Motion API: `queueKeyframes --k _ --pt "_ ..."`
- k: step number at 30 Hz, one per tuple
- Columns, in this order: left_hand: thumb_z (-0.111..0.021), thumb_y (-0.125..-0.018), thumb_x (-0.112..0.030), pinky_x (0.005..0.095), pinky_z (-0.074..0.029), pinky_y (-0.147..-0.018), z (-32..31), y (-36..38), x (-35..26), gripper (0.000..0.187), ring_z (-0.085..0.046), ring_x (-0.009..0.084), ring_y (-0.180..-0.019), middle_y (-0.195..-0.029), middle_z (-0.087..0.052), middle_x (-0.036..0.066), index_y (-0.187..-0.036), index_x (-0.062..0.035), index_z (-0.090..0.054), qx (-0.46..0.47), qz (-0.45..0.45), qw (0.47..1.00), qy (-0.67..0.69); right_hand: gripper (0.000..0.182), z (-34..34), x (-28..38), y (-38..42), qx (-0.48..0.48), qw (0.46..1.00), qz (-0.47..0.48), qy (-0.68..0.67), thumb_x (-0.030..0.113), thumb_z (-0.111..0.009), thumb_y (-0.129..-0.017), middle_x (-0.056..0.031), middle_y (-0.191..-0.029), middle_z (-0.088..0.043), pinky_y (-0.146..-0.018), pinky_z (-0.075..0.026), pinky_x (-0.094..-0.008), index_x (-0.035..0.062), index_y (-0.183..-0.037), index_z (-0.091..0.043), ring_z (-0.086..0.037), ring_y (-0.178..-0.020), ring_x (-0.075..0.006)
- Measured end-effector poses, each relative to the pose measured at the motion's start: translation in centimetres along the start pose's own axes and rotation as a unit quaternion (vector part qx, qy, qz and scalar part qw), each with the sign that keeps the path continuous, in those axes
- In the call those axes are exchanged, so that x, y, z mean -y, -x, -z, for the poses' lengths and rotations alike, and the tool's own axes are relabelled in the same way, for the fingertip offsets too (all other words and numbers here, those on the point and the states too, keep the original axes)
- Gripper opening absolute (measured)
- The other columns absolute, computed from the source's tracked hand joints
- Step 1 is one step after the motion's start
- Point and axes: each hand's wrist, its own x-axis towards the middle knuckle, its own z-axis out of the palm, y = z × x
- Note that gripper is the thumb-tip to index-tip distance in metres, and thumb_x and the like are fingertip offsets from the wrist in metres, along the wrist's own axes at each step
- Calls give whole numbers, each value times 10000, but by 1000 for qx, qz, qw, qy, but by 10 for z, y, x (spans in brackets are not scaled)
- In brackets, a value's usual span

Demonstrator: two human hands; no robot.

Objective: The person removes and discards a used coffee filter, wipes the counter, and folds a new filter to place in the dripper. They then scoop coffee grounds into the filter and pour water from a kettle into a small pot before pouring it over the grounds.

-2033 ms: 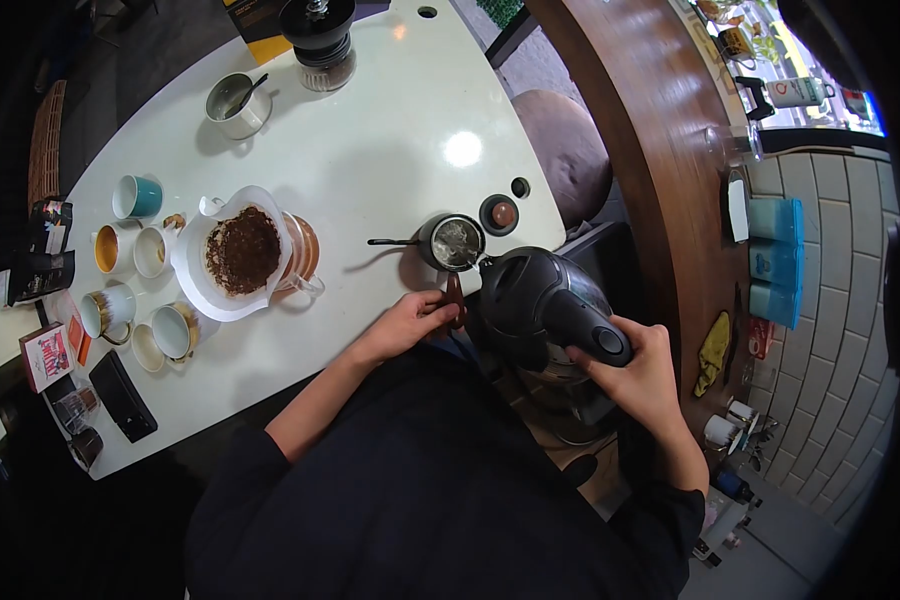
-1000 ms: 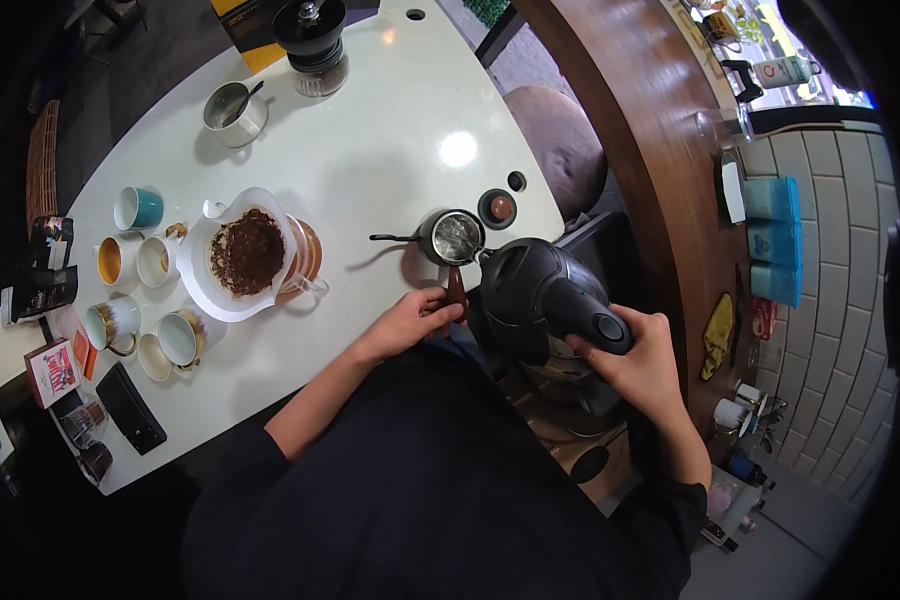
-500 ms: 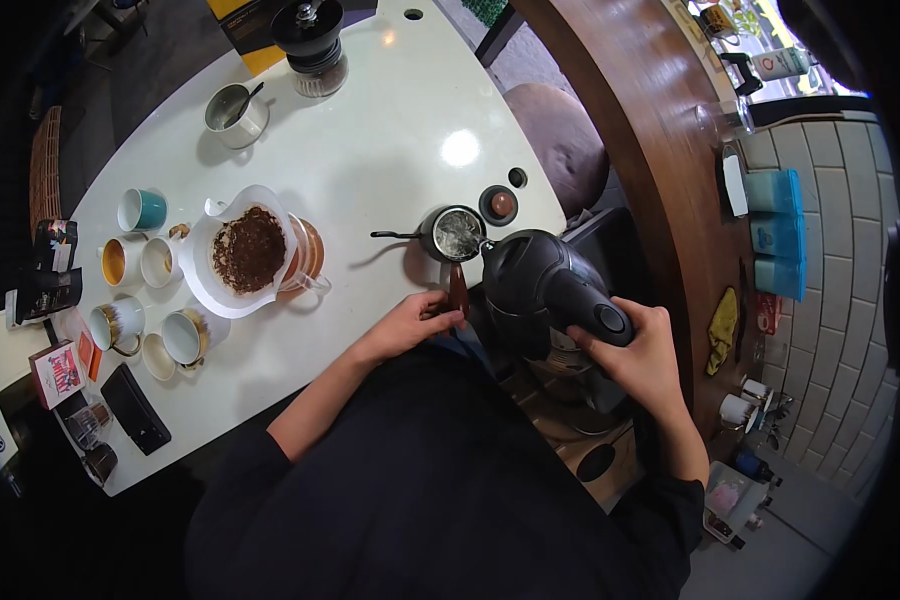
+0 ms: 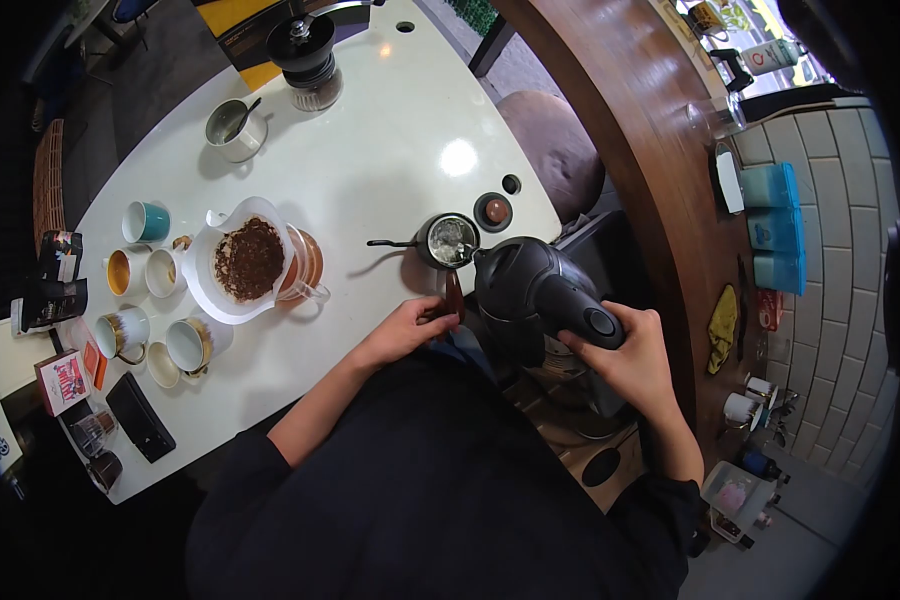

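My right hand (image 4: 632,362) is wrapped around the handle of a black electric kettle (image 4: 518,280). The kettle tilts left, its spout at the rim of a small dark gooseneck kettle (image 4: 436,255), and water churns inside that. My left hand (image 4: 410,328) grips the brown handle (image 4: 454,298) of the gooseneck kettle, which stands uncovered on the white table, its thin spout pointing left. Just above it lies its round lid (image 4: 493,211) with a brown knob. To the left, ground coffee (image 4: 250,259) fills a white paper filter (image 4: 208,285) in a glass coffee maker (image 4: 305,262).
Several cups, one of them teal (image 4: 147,221), cluster on the table's left. A coffee grinder (image 4: 305,62) and a grey mug (image 4: 236,130) with a spoon stand farther back. A black wallet-like case (image 4: 140,418) lies near the front edge. A wooden counter (image 4: 635,130) runs along the right.
The view has shifted slightly. Both hands keep their grips, and the electric kettle stays tilted at the gooseneck kettle's rim, with the water inside still churning.
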Motion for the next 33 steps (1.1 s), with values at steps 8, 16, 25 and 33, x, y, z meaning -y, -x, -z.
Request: queueKeyframes --k 8,16,25,33 --pt "-639 -1007 -311 235 -477 -716 -1 1 -1 314 -603 66 -820 -981 -708 10 -1178 -48 -652 -9 6 1000 -8 457 -1 0 2 20 995 -83 -43 365 -880 -720 -147 -743 -669 -751 -462 -379 -27 -909 -742 -598 -771 -271" --pt "-650 -1004 -300 235 -463 -716 -5 5 -4 305 -584 68 -796 -934 -690 16 -1122 -19 -646 -22 -6 1000 11 421 -5 1 4 -19 999 -33 36 354 -849 -756 -181 -770 -722 -755 -524 -377 -9 -955 -773 -666 -714 -304" --pt "-633 -1009 -332 241 -481 -722 0 5 3 329 -609 74 -820 -972 -705 14 -1168 -44 -643 -8 0 1000 -7 399 -7 1 2 -13 999 -47 -1 335 -851 -754 -169 -735 -714 -716 -521 -363 -12 -935 -771 -676 -678 -283" --pt "-629 -1012 -366 244 -486 -726 3 10 13 362 -610 84 -820 -939 -687 10 -1147 -32 -668 31 27 998 -39 331 -33 -45 1 -78 996 48 -5 260 -845 -762 -138 -629 -683 -570 -490 -296 -36 -879 -755 -665 -538 -201"
